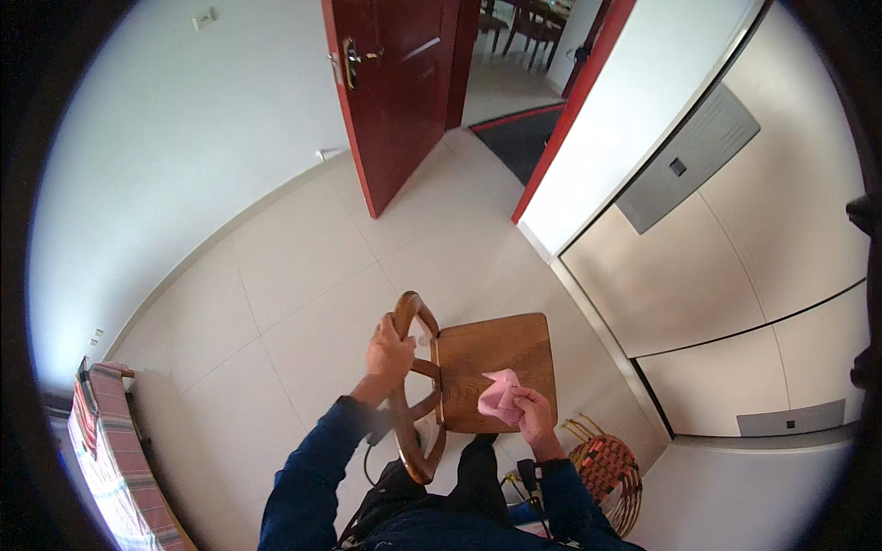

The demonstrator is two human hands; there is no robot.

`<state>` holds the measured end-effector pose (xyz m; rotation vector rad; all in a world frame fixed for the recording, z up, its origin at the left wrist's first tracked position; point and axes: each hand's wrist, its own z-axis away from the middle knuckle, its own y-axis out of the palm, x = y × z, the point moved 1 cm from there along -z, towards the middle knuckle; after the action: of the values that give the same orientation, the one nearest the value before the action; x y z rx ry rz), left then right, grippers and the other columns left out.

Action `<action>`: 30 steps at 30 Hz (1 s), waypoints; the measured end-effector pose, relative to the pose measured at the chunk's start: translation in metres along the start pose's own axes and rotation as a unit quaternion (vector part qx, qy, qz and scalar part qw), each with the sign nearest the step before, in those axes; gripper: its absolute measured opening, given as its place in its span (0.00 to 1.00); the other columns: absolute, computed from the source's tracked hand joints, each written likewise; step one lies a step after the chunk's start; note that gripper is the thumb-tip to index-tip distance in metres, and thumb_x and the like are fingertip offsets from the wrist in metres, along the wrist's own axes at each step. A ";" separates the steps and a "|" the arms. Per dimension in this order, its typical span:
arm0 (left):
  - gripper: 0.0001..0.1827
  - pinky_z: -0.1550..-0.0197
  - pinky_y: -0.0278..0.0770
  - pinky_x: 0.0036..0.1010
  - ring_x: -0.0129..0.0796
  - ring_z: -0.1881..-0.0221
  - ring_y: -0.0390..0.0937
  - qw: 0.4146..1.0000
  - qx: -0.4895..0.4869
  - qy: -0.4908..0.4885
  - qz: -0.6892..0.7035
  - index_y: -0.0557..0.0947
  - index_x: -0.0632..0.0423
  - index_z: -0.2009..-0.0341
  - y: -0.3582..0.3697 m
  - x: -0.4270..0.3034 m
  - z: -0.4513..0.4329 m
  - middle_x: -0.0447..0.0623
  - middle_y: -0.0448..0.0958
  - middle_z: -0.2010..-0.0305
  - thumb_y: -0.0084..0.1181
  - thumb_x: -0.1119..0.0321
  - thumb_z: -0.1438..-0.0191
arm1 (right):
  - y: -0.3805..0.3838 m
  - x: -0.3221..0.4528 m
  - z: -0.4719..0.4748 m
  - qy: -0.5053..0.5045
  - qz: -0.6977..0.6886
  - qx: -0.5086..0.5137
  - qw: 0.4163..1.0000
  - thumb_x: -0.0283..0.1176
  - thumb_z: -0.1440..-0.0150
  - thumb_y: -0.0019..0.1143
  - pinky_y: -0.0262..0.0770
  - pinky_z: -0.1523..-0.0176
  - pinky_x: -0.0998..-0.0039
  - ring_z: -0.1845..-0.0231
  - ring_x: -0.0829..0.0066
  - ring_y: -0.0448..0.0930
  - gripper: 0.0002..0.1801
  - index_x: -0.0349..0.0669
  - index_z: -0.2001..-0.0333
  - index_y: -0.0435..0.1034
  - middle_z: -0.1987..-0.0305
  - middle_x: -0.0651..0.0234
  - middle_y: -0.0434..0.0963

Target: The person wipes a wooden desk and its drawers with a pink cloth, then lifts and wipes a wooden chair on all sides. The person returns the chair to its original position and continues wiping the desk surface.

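A brown wooden chair stands before me, its flat seat to the right and its curved backrest to the left. My left hand grips the top rail of that backrest near its far end. Over the front part of the seat, my right hand holds a crumpled pink cloth between thumb and fingers. Whether the cloth touches the seat, I cannot tell. My legs and feet are partly hidden behind the chair.
A woven basket-like seat stands close to my right forearm. Beyond the chair, a red door stands ajar beside a dark mat. Wardrobe doors line the right side. At the lower left is a bed with a striped cover.
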<state>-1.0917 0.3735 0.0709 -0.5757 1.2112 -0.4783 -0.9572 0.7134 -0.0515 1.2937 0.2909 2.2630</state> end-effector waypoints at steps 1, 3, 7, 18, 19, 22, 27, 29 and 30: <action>0.33 0.37 0.72 0.51 0.66 0.37 0.72 1.000 -0.010 0.014 -0.001 0.67 0.59 0.35 -0.001 0.002 0.000 0.68 0.71 0.35 0.60 0.65 0.45 | 0.024 0.009 0.013 -0.028 -0.025 0.028 0.999 0.21 0.34 0.53 0.83 0.57 0.69 0.59 0.70 0.83 0.09 0.34 0.53 0.78 0.56 0.64 0.82; 0.39 0.34 0.69 0.53 0.64 0.34 0.70 0.991 -0.092 0.096 -0.016 0.63 0.60 0.30 -0.002 0.002 0.008 0.69 0.65 0.30 0.61 0.65 0.44 | 0.065 0.029 0.032 -0.062 -0.040 0.031 0.997 0.19 0.34 0.54 0.82 0.49 0.68 0.53 0.70 0.83 0.09 0.33 0.53 0.79 0.52 0.62 0.82; 0.42 0.35 0.72 0.53 0.64 0.34 0.71 0.950 -0.149 0.271 -0.042 0.63 0.60 0.28 -0.010 -0.004 0.044 0.70 0.61 0.26 0.65 0.59 0.42 | 0.120 0.067 0.064 -0.087 -0.070 0.101 0.989 0.19 0.34 0.55 0.80 0.46 0.70 0.51 0.71 0.82 0.09 0.32 0.52 0.78 0.51 0.63 0.82; 0.35 0.43 0.80 0.38 0.48 0.46 0.81 0.954 0.202 0.120 0.185 0.69 0.63 0.33 -0.019 -0.056 0.152 0.63 0.81 0.45 0.66 0.64 0.42 | 0.204 0.086 0.134 -0.010 0.010 0.174 0.985 0.25 0.30 0.50 0.80 0.46 0.72 0.51 0.76 0.80 0.10 0.35 0.50 0.77 0.50 0.68 0.80; 0.33 0.45 0.80 0.37 0.45 0.48 0.82 0.958 0.208 0.098 0.169 0.71 0.63 0.35 -0.022 -0.052 0.151 0.61 0.82 0.47 0.65 0.66 0.43 | 0.207 0.080 0.137 0.022 -0.012 0.169 0.985 0.25 0.30 0.50 0.80 0.46 0.72 0.51 0.76 0.80 0.10 0.35 0.50 0.76 0.50 0.67 0.80; 0.20 0.44 0.79 0.32 0.34 0.47 0.79 0.912 0.281 0.141 0.265 0.77 0.57 0.41 -0.035 -0.038 0.144 0.51 0.82 0.49 0.60 0.66 0.35 | 0.224 0.065 0.139 -0.084 0.005 0.216 0.973 0.25 0.30 0.50 0.81 0.45 0.69 0.51 0.74 0.81 0.10 0.35 0.49 0.76 0.50 0.67 0.80; 0.17 0.43 0.76 0.30 0.31 0.46 0.77 0.866 0.386 0.186 0.259 0.79 0.55 0.41 -0.090 0.001 0.125 0.47 0.81 0.47 0.57 0.64 0.30 | 0.262 0.049 0.149 -0.099 0.103 0.162 0.976 0.24 0.31 0.52 0.80 0.43 0.67 0.48 0.72 0.81 0.13 0.34 0.45 0.76 0.48 0.66 0.81; 0.15 0.43 0.76 0.30 0.30 0.46 0.76 0.861 0.403 0.196 0.240 0.79 0.56 0.43 -0.114 0.016 0.113 0.45 0.81 0.47 0.57 0.66 0.31 | 0.288 0.042 0.154 -0.117 0.148 0.155 0.970 0.24 0.32 0.53 0.80 0.42 0.68 0.48 0.72 0.82 0.15 0.33 0.43 0.75 0.47 0.64 0.81; 0.13 0.43 0.76 0.30 0.29 0.46 0.76 0.858 0.406 0.204 0.239 0.80 0.57 0.45 -0.125 0.024 0.106 0.45 0.81 0.48 0.57 0.67 0.31 | 0.300 0.039 0.156 -0.132 0.186 0.147 0.963 0.25 0.32 0.53 0.79 0.42 0.68 0.48 0.72 0.82 0.16 0.33 0.43 0.75 0.46 0.63 0.82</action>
<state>-0.9881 0.2794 0.1595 0.5769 1.3511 -0.6406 -0.9387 0.4704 0.1859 1.9240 0.3192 2.3705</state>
